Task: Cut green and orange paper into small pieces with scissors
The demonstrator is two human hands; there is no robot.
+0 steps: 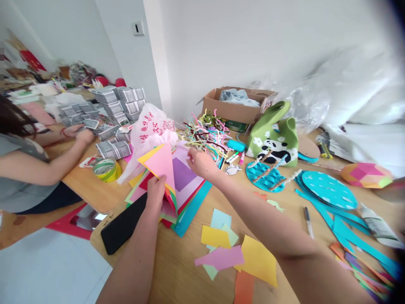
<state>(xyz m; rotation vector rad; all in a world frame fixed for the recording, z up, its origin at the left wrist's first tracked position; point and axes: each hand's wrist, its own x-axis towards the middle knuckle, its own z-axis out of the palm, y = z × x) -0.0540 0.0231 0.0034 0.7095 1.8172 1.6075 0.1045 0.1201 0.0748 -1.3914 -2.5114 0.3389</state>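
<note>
My left hand (156, 191) is closed on several sheets of coloured paper (160, 162), pink and yellow on top, lifted and bent back to the left. Below and to the right lies the rest of the paper stack (198, 188), with a purple sheet (182, 174) showing on a pale lilac one. Over the far part of this stack, my right hand (202, 163) has its fingers curled together; whatever they hold, if anything, is hidden. Just beyond it is a heap of colourful pipe cleaners (207, 133). A black phone (124, 226) lies beside my left wrist.
Paper scraps (221, 253) lie in front. To the right are a green panda bag (274, 139), blue discs (329, 190), a pen (308, 221) and a glue bottle (379, 226). Tape rolls (106, 169) and a plastic bag (152, 126) stand left, near a co-worker's hands (80, 133) handling cards.
</note>
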